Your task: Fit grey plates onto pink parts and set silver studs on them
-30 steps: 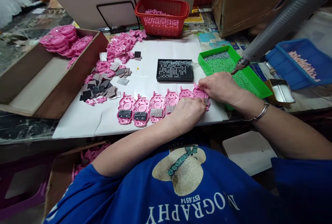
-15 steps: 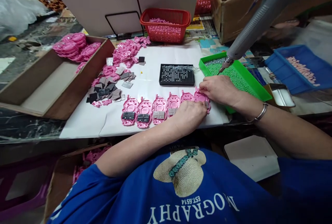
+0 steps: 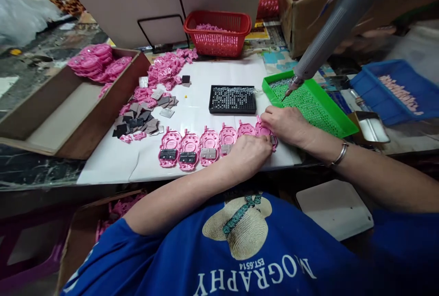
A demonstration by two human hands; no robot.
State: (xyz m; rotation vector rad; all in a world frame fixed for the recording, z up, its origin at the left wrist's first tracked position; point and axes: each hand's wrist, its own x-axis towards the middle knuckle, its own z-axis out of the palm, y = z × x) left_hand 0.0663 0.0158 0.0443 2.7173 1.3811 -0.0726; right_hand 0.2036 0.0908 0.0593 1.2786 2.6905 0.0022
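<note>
Pink plastic casings lie in a row along the front of the white sheet, most with a dark or grey plate across the lower half. At the right end of the row, my left hand is closed on the lower part of the last pink casing. My right hand pinches the upper right edge of that same casing, its fingertips partly hiding it. An electric screwdriver hangs tip-down just above my right hand, held by neither hand.
Behind the row sits a black screw tray; a green perforated tray is to its right. Loose grey plates and pink parts are heaped left, beside a wooden box. A red basket stands behind.
The hanging screwdriver has swung slightly left and down. Both hands stay on the rightmost pink casing, with only slight shifts of the right hand.
</note>
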